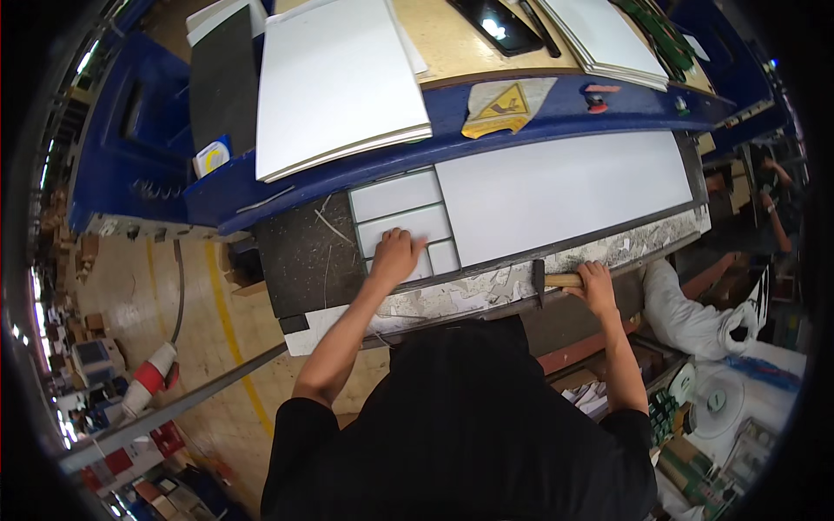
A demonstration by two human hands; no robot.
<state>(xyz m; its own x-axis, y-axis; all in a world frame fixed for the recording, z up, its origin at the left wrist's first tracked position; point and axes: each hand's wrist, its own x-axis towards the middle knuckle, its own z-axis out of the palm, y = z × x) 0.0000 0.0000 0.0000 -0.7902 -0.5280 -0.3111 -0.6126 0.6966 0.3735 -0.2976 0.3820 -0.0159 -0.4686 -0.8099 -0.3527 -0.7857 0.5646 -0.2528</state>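
Observation:
My left hand (pixel 396 255) rests on a block of small white rectangular pieces (pixel 401 196), divided by dark green lines. Its fingers are slightly bent and the thumb is spread to the right; it appears to hold nothing. A large white sheet (pixel 565 195) lies flat directly right of this block. My right hand (pixel 596 288) is wrapped round the wooden handle of a hammer (pixel 563 280) at the bench's near edge. The dark hammer head points left and stands over the worn, paint-flecked front strip (pixel 460 298).
Behind the work surface runs a blue machine beam (pixel 452 130) with a yellow warning sticker (pixel 505 106). A stack of white boards (pixel 339 87) overhangs it at left. A phone (pixel 499 26) lies on the wooden top. At far right is another person's arm (pixel 776 221).

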